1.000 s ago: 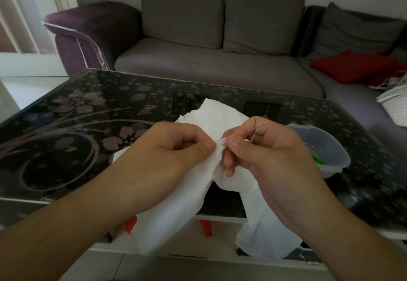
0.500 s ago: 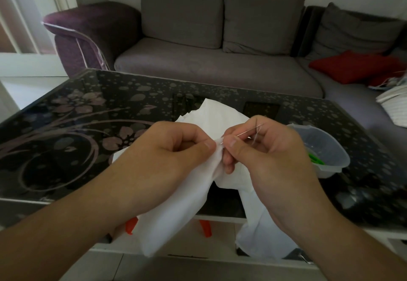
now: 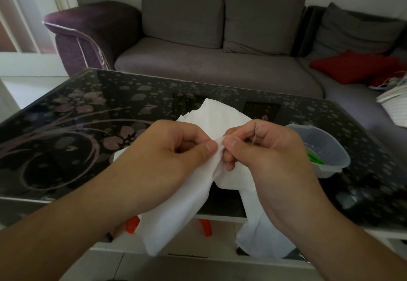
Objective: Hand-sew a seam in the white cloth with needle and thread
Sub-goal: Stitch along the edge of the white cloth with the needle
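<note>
Left hand (image 3: 167,148) pinched white cloth (image 3: 182,206) fold | right hand (image 3: 264,148) pinched needle (image 3: 244,133) at fold | thread (image 3: 255,136) trailing over fingers

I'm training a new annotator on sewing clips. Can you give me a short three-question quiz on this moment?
1. True or false: the white cloth lies flat on the glass table with no hand on it.
2. Which hand holds the needle? A) left hand B) right hand C) neither
3. Fill in: the plastic container with something green inside sits on the table to the ______ of the right hand.

Key
1. False: both hands pinch it at a fold, and it hangs over the table's near edge.
2. B
3. right
</note>
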`<state>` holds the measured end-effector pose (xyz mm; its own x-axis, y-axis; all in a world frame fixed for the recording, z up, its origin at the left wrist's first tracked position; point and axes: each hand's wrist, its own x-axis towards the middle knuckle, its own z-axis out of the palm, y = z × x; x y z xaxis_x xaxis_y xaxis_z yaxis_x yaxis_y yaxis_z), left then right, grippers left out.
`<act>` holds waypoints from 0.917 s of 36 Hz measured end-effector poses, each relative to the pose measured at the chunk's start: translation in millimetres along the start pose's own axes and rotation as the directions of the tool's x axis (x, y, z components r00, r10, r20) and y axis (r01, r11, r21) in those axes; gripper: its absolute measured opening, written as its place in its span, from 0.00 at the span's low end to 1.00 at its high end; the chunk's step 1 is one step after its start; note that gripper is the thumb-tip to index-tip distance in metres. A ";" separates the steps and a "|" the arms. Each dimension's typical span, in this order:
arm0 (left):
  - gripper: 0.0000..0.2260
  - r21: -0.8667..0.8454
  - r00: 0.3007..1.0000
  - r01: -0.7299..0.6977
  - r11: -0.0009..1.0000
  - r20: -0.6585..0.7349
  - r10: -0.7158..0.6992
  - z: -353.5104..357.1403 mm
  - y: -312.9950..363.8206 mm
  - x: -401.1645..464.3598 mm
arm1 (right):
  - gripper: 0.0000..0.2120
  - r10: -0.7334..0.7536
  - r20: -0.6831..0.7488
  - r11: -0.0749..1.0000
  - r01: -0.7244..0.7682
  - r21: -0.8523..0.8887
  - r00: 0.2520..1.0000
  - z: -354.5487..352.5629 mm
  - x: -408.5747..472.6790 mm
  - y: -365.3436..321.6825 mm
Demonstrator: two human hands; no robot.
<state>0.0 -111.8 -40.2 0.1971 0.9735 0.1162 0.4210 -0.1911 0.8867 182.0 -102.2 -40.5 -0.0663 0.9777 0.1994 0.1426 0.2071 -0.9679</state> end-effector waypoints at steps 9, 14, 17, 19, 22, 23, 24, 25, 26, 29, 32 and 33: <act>0.09 0.043 0.999 -0.028 0.999 -0.017 0.029 0.9 -3.2 1.7 | 0.11 0.066 0.027 0.994 -0.068 0.089 0.997 1.0 2.6 1.0; 0.09 0.069 0.998 -0.057 0.996 0.002 0.057 1.4 -2.7 1.4 | 0.12 0.109 0.061 0.982 -0.117 0.148 0.992 0.3 3.7 0.6; 0.09 0.080 0.998 -0.069 0.994 0.010 0.068 1.6 -1.6 1.1 | 0.12 0.124 0.086 0.972 -0.138 0.188 0.989 -0.5 3.5 0.6; 0.09 0.093 0.997 -0.073 0.993 0.015 0.072 2.0 -1.3 1.2 | 0.13 0.135 0.094 0.969 -0.151 0.197 0.986 -0.7 3.9 0.9; 0.08 0.116 0.997 -0.074 0.990 0.017 0.073 2.4 -2.0 1.2 | 0.13 0.158 0.109 0.963 -0.178 0.203 0.981 -0.8 5.0 2.2; 0.08 0.115 0.997 -0.075 0.991 0.017 0.074 2.5 -2.0 1.1 | 0.13 0.169 0.120 0.958 -0.192 0.215 0.978 -0.9 5.2 2.0; 0.08 0.113 0.997 -0.077 0.991 0.018 0.075 2.6 -2.2 1.0 | 0.13 0.177 0.130 0.954 -0.203 0.221 0.976 -1.3 5.6 2.0; 0.08 0.110 0.997 -0.078 0.991 0.020 0.076 2.5 -1.8 0.9 | 0.13 0.182 0.141 0.953 -0.210 0.219 0.973 -1.6 5.8 2.1; 0.08 0.106 0.997 -0.082 0.991 0.024 0.079 2.3 -1.7 0.9 | 0.13 0.183 0.151 0.953 -0.213 0.215 0.971 -2.3 6.0 2.2; 0.08 0.085 0.994 -0.101 0.991 0.039 0.098 0.8 -0.1 1.2 | 0.12 0.173 0.173 0.952 -0.210 0.225 0.970 -3.8 6.4 1.1; 0.08 0.079 0.992 -0.119 0.990 0.061 0.114 -0.7 0.4 1.3 | 0.06 0.164 0.210 0.940 -0.217 0.262 0.964 -4.1 7.4 0.2; 0.08 0.080 0.991 -0.123 0.989 0.065 0.118 -0.9 0.2 1.2 | 0.04 0.168 0.224 0.934 -0.228 0.275 0.960 -4.4 7.6 -0.1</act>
<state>-0.4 -110.5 -39.5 0.3025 0.9338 0.1911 0.4630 -0.3192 0.8269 185.8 -94.7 -38.3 -0.2613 0.9652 -0.0053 -0.1233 -0.0388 -0.9916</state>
